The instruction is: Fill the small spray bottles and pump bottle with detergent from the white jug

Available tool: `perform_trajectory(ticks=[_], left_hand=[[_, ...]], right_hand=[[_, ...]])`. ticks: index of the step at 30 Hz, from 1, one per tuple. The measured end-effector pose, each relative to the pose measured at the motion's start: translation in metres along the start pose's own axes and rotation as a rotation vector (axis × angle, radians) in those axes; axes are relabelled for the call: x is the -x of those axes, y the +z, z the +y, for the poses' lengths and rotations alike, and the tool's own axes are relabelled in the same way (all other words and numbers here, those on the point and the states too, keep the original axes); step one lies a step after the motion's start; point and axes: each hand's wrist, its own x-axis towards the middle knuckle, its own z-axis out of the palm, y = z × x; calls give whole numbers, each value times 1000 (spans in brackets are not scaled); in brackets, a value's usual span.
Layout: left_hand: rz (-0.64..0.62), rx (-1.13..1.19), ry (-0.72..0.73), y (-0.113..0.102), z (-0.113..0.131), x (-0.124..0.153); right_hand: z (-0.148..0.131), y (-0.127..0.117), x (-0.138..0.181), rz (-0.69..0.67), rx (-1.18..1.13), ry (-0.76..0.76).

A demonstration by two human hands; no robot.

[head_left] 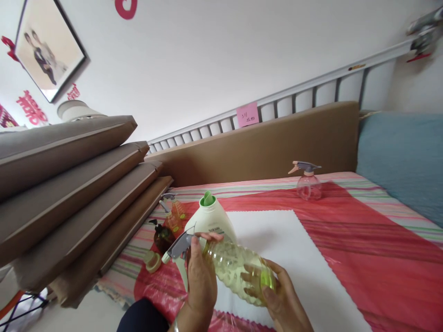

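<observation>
A clear yellow-green spray bottle (233,265) with a grey and white trigger head is held tilted nearly on its side, a little yellow-green liquid at its base. My left hand (202,274) is closed around the neck just below the trigger head. Around the base end, my right hand (277,293) is wrapped, its fingers visible through the plastic. Just behind stands a pale green jug (207,216) with its cap off and a green spout showing; the spray bottle partly covers it. A round pale green cap (152,261) lies to the left.
Two orange spray bottles (172,219) and a dark pump bottle (162,236) stand at left. A clear pink spray bottle (309,186) stands at back right. A white mat (297,258) lies on red cloth (332,216). Stacked cushions (76,184) rise at left.
</observation>
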Motion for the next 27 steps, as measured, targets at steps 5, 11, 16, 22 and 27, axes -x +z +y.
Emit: perform_trajectory(ticks=[5,11,16,22,27], left_hand=[[-101,12,-58,-5,-5,4],[-77,39,-97,-9,1,-5],[7,25,-132,-9,12,-10],[-11,134,-274,-3,22,-6],[32,109,-225,-3,25,-6]], right_hand=[[-6,1,-2,-101,-51,653],[4,-3,-3,-316,-75,468],[9,-3,1,-265,41,147],[4,-2,5,-441,-209,610],[10,-1,10,-327,-83,201]])
